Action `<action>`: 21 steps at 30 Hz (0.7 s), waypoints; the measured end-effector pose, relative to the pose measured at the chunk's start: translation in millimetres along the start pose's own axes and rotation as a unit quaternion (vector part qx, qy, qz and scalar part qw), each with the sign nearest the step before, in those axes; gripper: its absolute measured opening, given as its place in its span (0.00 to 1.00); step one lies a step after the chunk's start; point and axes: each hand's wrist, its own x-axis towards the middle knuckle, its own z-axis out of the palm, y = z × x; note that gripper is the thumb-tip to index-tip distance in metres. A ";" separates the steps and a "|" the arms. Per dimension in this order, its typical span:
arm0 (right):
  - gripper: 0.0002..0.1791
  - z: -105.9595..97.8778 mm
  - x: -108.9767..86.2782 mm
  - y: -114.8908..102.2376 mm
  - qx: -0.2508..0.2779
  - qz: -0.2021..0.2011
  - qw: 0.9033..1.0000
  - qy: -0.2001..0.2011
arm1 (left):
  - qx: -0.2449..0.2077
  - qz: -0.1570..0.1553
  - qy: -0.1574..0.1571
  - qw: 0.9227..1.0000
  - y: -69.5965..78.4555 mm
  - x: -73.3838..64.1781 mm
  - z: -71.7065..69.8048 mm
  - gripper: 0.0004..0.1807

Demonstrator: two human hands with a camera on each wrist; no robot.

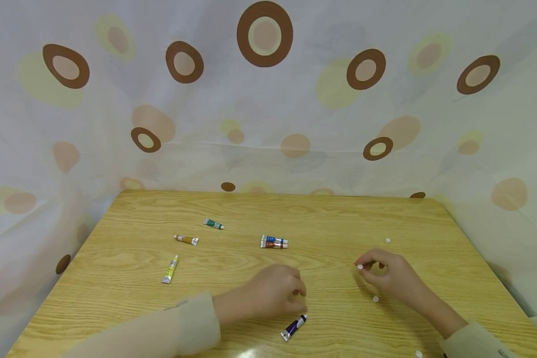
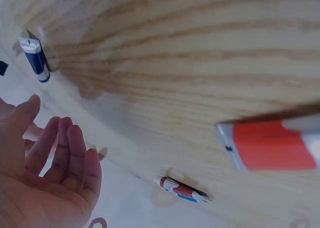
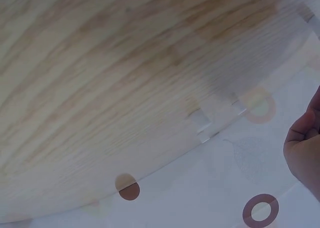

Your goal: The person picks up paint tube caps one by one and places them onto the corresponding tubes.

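Observation:
My right hand [image 1: 396,278] pinches a small white cap [image 1: 360,267] between thumb and forefinger above the table. My left hand [image 1: 273,291] holds nothing, its fingers loosely bent over the wood. Just below its thumb lies a purple paint tube [image 1: 294,327]. A blue paint tube [image 1: 275,239] and a brown paint tube [image 1: 275,245] lie side by side beyond the left hand. In the left wrist view a red paint tube [image 2: 275,145] lies close to the camera; the head view does not show it. The right wrist view shows only part of the right hand [image 3: 305,143].
Green [image 1: 214,223], ochre [image 1: 186,239] and yellow [image 1: 170,269] paint tubes lie apart at the left. Loose white caps lie around the right hand: one beyond it [image 1: 388,240], one just below [image 1: 376,299], one near the front edge [image 1: 418,354]. A patterned curtain [image 1: 264,109] surrounds the table.

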 end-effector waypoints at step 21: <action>0.11 -0.3 -4.3 -10.6 0.011 -0.009 1.000 0.007 | 0.007 -0.002 -0.055 0.998 12.1 -11.0 5.9 0.13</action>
